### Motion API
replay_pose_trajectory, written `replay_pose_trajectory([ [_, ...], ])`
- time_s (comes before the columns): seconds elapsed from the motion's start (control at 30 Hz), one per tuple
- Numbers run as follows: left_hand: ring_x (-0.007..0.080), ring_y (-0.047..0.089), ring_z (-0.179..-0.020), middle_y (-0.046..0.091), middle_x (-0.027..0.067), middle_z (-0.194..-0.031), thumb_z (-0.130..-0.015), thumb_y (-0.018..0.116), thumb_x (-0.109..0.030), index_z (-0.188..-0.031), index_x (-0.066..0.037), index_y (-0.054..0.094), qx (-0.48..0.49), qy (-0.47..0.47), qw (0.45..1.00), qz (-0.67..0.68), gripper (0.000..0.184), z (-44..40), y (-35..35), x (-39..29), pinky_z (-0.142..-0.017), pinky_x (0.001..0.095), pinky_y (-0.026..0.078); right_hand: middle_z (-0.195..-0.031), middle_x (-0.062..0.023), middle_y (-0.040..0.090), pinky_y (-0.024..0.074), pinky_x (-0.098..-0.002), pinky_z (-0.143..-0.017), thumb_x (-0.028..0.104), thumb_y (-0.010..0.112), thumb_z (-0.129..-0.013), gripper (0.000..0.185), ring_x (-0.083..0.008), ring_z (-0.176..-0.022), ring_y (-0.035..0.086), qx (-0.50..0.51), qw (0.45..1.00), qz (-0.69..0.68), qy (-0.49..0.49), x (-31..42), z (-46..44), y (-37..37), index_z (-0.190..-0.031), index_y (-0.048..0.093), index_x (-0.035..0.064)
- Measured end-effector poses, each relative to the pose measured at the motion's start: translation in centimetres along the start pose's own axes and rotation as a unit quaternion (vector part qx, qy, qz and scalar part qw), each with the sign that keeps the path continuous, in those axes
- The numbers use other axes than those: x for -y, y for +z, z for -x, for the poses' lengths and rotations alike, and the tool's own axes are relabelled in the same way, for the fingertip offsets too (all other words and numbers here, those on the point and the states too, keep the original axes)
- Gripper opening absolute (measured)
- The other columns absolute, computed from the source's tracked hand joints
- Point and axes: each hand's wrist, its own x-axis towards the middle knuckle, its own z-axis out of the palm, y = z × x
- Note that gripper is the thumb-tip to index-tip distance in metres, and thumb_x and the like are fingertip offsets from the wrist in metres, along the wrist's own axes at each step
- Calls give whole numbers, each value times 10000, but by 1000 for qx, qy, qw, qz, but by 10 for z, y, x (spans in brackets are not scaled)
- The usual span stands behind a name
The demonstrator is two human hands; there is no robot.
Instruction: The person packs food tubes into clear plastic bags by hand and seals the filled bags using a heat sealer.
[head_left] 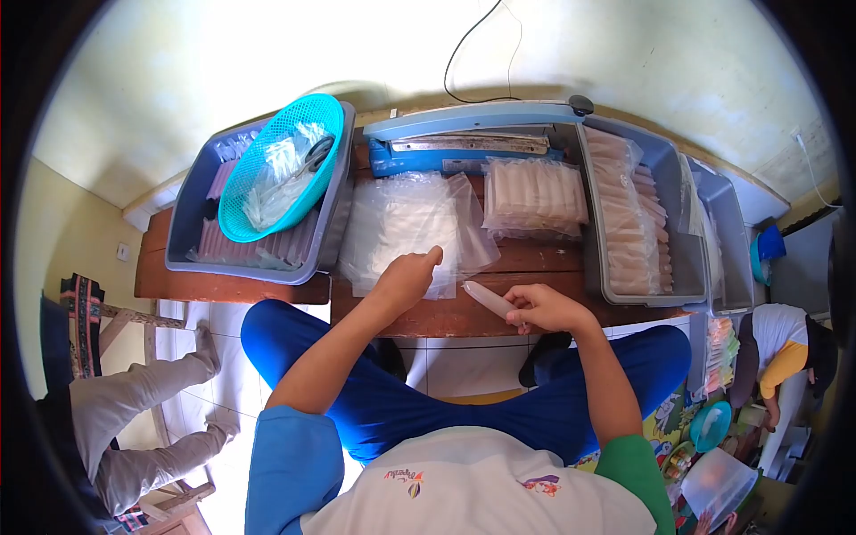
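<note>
My right hand is closed around the end of a pale, filled plastic tube, which points up and left over the table's front edge. My left hand rests on the near part of a stack of clear plastic bags. Its fingers are curled, and whatever may be between them is hidden under the hand. Behind my right hand lies a pack of similar pale tubes, side by side in clear plastic. A blue bar sealer stands along the back of the table.
A grey bin at left holds packed tubes; a turquoise basket with plastic and scissors sits on it. More tubes fill the right bin. The wooden table has a near edge by my knees. People are at both sides.
</note>
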Motion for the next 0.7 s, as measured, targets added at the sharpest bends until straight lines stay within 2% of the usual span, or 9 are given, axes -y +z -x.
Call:
replay_pose_trajectory([
  [0.1,404,626,-774,650,211,-818,-885,516,-38,-1017,-42,521,-45,28,998,26,132,0,-5,-5,-695,490,478,-875,-99,672,549,-262,-605,129,655,-897,284,-137,-666,645,-18,1000,11,-11,7,-1,9,-1121,585,-31],
  [0.2,370,629,-832,653,193,-885,-867,540,-19,-1076,-32,549,-90,47,994,30,209,0,-6,-11,-734,460,487,-827,-110,674,540,-279,-585,142,672,-884,278,-127,-647,640,-85,994,55,-51,13,-7,23,-1086,601,-35],
  [0.27,335,622,-886,640,170,-929,-852,562,-6,-1123,-25,580,-137,71,988,20,272,1,-4,-14,-754,432,490,-795,-158,677,538,-334,-621,152,686,-858,286,-200,-665,666,-151,981,82,-89,16,-11,33,-1060,612,-38],
  [0.3,335,622,-886,640,170,-929,-852,562,-6,-1123,-25,580,-138,71,988,20,272,2,-2,-17,-754,432,490,-795,-158,677,538,-334,-621,152,686,-858,286,-200,-665,666,-150,981,82,-89,16,-13,37,-1060,612,-38],
  [0.37,321,611,-871,620,153,-907,-843,578,-2,-1093,-19,619,-168,72,983,7,254,3,0,-20,-753,415,494,-809,-223,674,530,-418,-693,153,683,-839,299,-343,-734,676,-237,946,163,-150,18,-17,45,-1059,615,-38],
  [0.4,321,611,-871,620,153,-907,-843,578,-2,-1093,-19,619,-170,71,983,9,254,3,2,-21,-753,415,494,-809,-223,674,530,-418,-693,153,683,-839,299,-343,-734,676,-236,946,166,-149,19,-23,51,-1059,615,-38],
  [0.47,313,599,-842,602,139,-874,-833,598,-6,-1048,-11,641,-201,85,976,26,219,2,7,-22,-749,400,495,-863,-265,658,509,-489,-754,146,661,-842,246,-447,-819,638,-314,908,216,-172,19,-38,64,-1005,611,-32],
  [0.57,310,592,-830,600,134,-870,-832,612,-13,-1008,-8,657,-221,79,972,20,182,0,12,-15,-749,390,494,-884,-267,649,496,-529,-756,147,648,-849,203,-465,-827,625,-336,891,242,-187,17,-65,74,-945,592,-24],
  [0.7,308,602,-822,606,130,-864,-838,611,-10,-989,-12,666,-242,85,966,37,160,2,6,-11,-734,394,497,-907,-262,638,496,-530,-751,140,634,-855,185,-464,-839,621,-356,880,251,-188,26,-92,87,-912,570,-25],
])
